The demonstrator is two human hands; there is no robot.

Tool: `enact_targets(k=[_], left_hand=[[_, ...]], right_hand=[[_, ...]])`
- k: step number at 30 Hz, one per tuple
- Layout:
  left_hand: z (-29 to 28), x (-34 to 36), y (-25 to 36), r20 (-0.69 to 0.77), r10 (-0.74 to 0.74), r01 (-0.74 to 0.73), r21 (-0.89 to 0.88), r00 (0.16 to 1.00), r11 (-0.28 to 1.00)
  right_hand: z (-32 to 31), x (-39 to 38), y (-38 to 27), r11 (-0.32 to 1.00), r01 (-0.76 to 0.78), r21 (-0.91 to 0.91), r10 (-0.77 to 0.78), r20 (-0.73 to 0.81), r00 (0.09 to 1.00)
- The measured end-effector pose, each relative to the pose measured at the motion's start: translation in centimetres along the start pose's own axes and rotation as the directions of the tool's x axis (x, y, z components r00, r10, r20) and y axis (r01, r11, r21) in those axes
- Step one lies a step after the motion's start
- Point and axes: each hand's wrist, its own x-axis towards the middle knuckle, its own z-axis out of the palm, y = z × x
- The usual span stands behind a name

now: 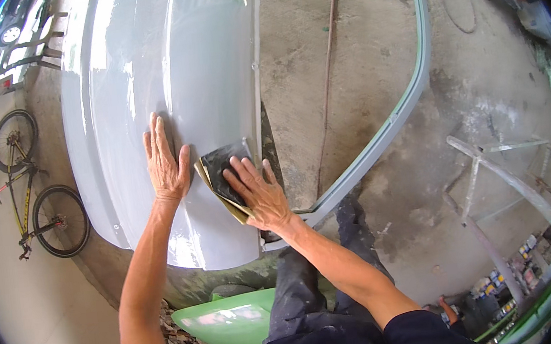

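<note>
A light grey car door [208,71] lies in front of me, its smooth outer skin shiny and wet-looking in places. My left hand [168,170] rests flat on this panel, fingers stretched out, holding nothing. To its right, near the panel's window-side edge, my right hand [261,197] presses on a folded sheet of sandpaper [216,167]. The sheet is black on top, with tan layers showing along its left and lower edges. My right fingers lie over it, and the thumb is toward the door's edge. The sandpaper's underside is hidden.
The door's curved window frame [408,94] reaches out to the right, with a hose [327,79] on the concrete beyond its opening. A bicycle [25,188] leans at the left wall. A green panel [234,321] lies near my legs. At right stand a metal frame [514,177] and several cans.
</note>
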Motion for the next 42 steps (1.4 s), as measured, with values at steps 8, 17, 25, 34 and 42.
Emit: enact_targets(k=[8, 17, 25, 34, 42], left_hand=[[0.3, 0.1, -0.5, 0.11, -0.072, 0.052, 0.172, 0.991, 0.984], [-0.3, 0.4, 0.2, 0.141, -0.052, 0.024, 0.197, 0.989, 0.98], [-0.3, 0.3, -0.1, 0.141, -0.044, 0.02, 0.165, 0.989, 0.986], [-0.1, 0.2, -0.1, 0.124, -0.044, 0.022, 0.176, 0.991, 0.984], [-0.9, 0.6, 0.3, 0.161, -0.072, 0.049, 0.139, 0.984, 0.989]], right_hand=[[-1.9, 21.6, 13.2, 0.969, -0.236, -0.066, 0.233, -0.051, 0.971], [0.0, 7.9, 1.1, 0.931, -0.362, -0.047, 0.36, -0.034, 0.932], [-1.6, 9.0, 3.2, 0.904, -0.316, -0.289, 0.358, 0.105, 0.928], [-2.7, 22.0, 8.1, 0.953, -0.284, -0.103, 0.274, -0.101, 0.956], [-1.8, 6.8, 0.3, 0.956, -0.228, -0.183, 0.285, 0.408, 0.867]])
